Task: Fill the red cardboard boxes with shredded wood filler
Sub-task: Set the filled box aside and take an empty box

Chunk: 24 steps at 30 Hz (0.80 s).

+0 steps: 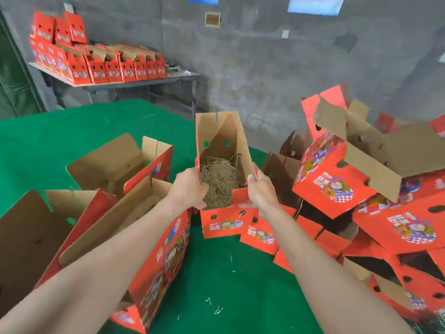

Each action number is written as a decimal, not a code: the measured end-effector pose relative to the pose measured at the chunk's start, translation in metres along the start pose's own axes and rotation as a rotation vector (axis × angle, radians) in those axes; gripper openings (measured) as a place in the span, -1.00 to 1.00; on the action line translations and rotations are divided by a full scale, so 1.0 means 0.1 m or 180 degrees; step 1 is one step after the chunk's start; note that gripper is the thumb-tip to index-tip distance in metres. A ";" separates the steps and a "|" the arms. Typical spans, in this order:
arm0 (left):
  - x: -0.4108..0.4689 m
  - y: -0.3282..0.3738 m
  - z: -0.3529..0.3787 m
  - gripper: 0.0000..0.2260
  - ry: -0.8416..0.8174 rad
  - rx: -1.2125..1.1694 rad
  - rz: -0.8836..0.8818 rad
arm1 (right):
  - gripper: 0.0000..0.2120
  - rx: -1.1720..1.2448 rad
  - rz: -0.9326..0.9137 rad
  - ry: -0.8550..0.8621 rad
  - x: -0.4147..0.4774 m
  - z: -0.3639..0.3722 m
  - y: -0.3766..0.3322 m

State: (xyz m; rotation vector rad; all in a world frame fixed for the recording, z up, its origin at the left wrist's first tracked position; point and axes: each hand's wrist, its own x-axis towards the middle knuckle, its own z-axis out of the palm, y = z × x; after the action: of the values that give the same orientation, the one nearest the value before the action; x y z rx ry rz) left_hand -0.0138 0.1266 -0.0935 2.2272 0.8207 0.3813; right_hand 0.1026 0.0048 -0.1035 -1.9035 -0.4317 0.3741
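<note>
Green-clothed table (60, 141) bears open red boxes (115, 165) at left, then the left hand (189, 189) and right hand (261, 192) gripping opposite walls of the middle box (221, 224) holding shredded wood filler (219, 182), more boxes (409, 227) heaped at right.

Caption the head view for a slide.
The left hand and right hand grip a red box holding shredded wood filler at a green table.

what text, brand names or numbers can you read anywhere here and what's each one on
Nothing can be read for certain.
Held box, front label: print beside a cartoon figure, too blurred to read.
Tilted box in the right pile: lettering above a cartoon figure, blurred.
Box at lower left: side print, blurred.
Far stacked boxes: labels too small.
Wall plate: no text visible.
</note>
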 end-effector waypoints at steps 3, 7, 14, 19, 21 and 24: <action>0.54 -0.06 -0.14 -0.77 0.0084 0.0014 0.0135 | -0.53 0.0243 0.0098 -0.0049 0.35 0.18 -0.19; 1.14 -0.13 -0.15 -0.73 -0.0137 0.0045 0.0259 | -0.51 0.0172 0.0342 -0.0106 0.67 0.30 -0.17; 1.53 -0.70 0.45 -0.58 -0.1029 0.0341 0.0345 | -0.30 -0.2708 -0.0407 -0.0230 0.84 0.64 0.37; 1.68 -0.79 0.60 -0.67 -0.0479 0.0423 0.0578 | -0.43 -0.4182 -0.0590 -0.1037 1.04 0.99 0.41; 1.71 -0.78 0.64 -0.69 -0.0529 0.0498 0.0637 | -0.65 -0.4435 -0.0677 -0.1381 1.07 1.11 0.45; 1.76 -0.80 0.67 -0.70 -0.0517 0.0462 0.0675 | -0.76 -0.4076 -0.0523 -0.1474 1.18 1.27 0.48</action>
State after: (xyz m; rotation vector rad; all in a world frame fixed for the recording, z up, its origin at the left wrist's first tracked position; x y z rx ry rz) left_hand 0.1156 0.2495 -0.1924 2.4526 0.5431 0.2421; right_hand 0.1553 0.1476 -0.1994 -2.9673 -1.3629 0.4792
